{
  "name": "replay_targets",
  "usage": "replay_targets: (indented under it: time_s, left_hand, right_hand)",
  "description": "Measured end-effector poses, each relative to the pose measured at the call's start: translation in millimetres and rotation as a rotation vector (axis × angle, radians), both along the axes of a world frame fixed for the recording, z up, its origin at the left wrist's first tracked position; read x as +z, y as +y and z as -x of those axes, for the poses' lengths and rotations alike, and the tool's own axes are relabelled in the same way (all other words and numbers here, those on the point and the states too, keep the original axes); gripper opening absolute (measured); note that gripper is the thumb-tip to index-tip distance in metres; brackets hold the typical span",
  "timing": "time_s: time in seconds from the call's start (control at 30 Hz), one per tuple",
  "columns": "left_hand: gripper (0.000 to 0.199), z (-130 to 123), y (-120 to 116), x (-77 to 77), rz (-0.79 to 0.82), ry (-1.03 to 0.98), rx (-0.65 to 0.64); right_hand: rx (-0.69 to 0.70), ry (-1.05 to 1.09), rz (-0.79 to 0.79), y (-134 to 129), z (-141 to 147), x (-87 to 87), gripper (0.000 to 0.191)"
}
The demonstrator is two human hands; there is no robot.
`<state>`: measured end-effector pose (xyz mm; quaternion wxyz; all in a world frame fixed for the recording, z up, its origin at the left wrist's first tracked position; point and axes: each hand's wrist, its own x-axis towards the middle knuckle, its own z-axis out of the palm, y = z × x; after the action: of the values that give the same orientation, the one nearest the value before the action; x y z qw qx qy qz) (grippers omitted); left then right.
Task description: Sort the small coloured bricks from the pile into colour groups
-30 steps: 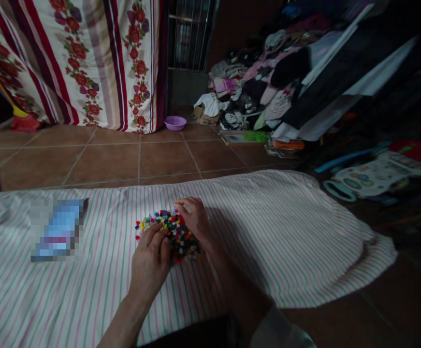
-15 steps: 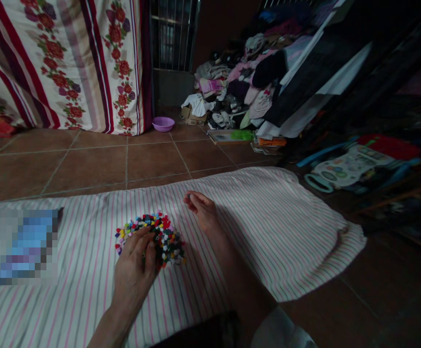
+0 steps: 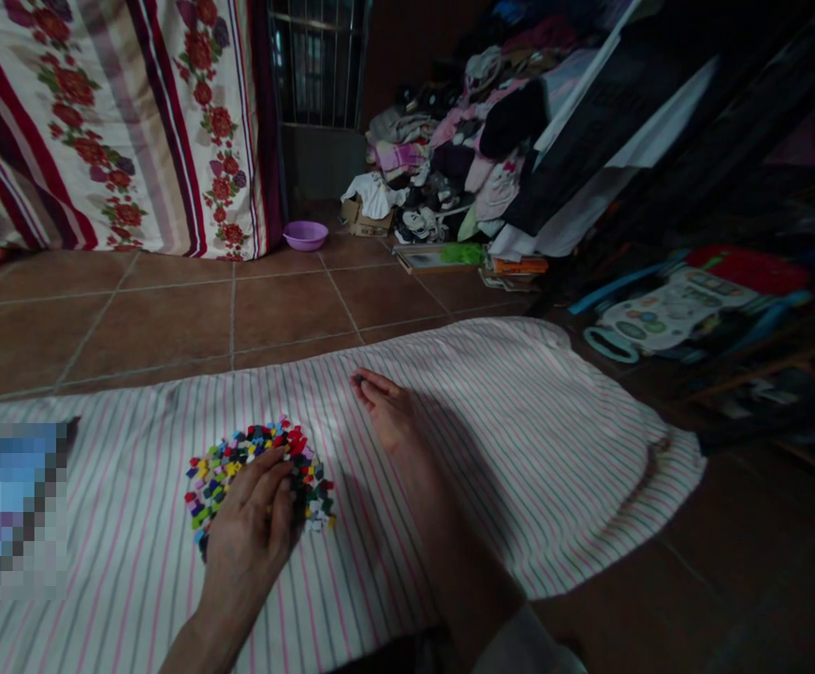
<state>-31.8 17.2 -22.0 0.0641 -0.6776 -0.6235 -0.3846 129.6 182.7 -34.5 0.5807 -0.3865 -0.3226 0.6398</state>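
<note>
White cloth (image 3: 554,449) ends well past the right hand (image 3: 387,412), which pinches a dark piece (image 3: 358,379); left hand (image 3: 247,524) spreads over coloured pieces (image 3: 225,463).

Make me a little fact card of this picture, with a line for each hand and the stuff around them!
left hand: over the heap of colourful little pieces
right hand: beside the heap, pinching a small dark piece
under the heap: striped cloth
on the floor: purple bowl
behind: flowery curtain
</note>
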Motion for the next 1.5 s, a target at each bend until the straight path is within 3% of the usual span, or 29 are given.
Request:
replay_targets:
  time_s: [0.2, 0.4, 0.57, 0.73, 1.1, 1.5]
  left_hand:
    - [0.021, -9.3, 2.9, 2.9, -0.005, -0.008, -0.043]
    - [0.019, -14.3, 3.4, 5.6, -0.001, 0.020, -0.070]
    - [0.022, -22.6, 3.3, 5.7, 0.006, 0.029, -0.092]
    - [0.024, -31.0, 3.9, 5.5, -0.030, 0.009, -0.152]
    - [0.021, -14.4, 0.7, 9.0, 0.038, -0.017, -0.072]
    - [0.023, -1.9, 0.3, 7.4, 0.057, -0.027, -0.039]
  right_hand:
    - [0.083, -0.056, -0.009, -5.7, 5.1, 0.8, 0.033]
    - [0.010, -0.262, -0.052, -1.1, -7.5, -0.3, 0.026]
    - [-0.073, -0.555, -0.180, 8.6, -16.0, -11.8, 0.023]
    - [-0.057, -0.673, -0.306, 14.7, -13.1, -26.1, 0.022]
    - [-0.081, -0.786, -0.388, 8.9, -9.9, -25.1, 0.018]
    - [-0.139, -1.172, -0.606, 5.9, -6.2, -16.9, 0.022]
